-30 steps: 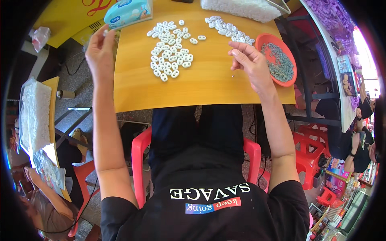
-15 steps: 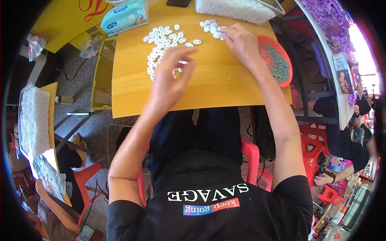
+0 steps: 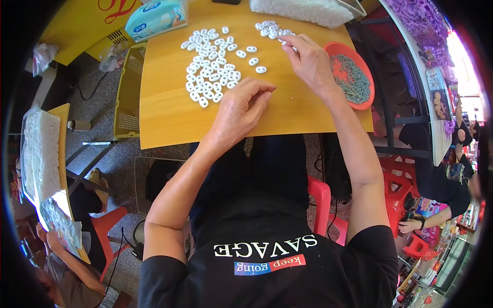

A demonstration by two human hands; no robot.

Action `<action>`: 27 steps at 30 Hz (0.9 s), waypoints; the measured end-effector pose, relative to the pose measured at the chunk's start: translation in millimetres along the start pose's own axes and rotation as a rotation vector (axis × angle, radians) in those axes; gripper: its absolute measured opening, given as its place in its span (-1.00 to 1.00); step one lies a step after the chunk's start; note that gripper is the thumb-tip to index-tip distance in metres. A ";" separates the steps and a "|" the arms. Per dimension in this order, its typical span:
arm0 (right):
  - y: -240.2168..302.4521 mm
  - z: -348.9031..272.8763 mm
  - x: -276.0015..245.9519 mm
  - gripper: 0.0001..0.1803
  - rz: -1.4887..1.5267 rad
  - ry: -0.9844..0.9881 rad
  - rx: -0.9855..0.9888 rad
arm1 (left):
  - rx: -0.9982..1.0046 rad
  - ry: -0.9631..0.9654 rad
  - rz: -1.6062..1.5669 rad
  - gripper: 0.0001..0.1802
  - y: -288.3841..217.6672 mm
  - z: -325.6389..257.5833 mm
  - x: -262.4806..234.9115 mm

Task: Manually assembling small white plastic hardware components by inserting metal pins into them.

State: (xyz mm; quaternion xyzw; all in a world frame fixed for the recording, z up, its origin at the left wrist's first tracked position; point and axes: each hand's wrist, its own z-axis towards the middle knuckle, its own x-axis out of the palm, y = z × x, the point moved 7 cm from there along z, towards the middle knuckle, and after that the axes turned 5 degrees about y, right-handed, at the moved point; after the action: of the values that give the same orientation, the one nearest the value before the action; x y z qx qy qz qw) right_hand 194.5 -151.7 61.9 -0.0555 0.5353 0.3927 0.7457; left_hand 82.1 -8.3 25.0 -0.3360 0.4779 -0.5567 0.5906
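My right hand is at the far right of the table, at the edge of a small pile of white oval pieces with two dark holes. A white bit shows between its thumb and forefinger, partly hidden. My left hand hovers over the table's near middle, thumb and forefinger pressed together; whatever is between them is too small to make out. Beside it on the left spreads a larger group of the same white pieces. A few single pieces lie between the two groups.
An orange bowl of small greyish metal pins stands at the table's right edge. At the back are a clear bin of white pieces and a blue tissue pack. A yellow crate stands left of the table. Other people sit on both sides.
My left hand has moved right and nearer to me, off the larger group, and its fingers have closed. More single pieces now show between the groups. My right hand stays by the small pile.
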 end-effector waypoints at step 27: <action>-25.0 18.4 -10.1 -0.86 -0.131 0.048 -0.006 | -0.024 0.086 0.076 -0.84 0.4 -0.8 0.0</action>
State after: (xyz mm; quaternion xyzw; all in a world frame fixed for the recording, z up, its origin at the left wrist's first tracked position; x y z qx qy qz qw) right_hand 223.3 -164.9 69.7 -0.1019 0.5471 0.3433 0.7566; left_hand 81.5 -8.1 24.4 -0.3005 0.5217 -0.5420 0.5863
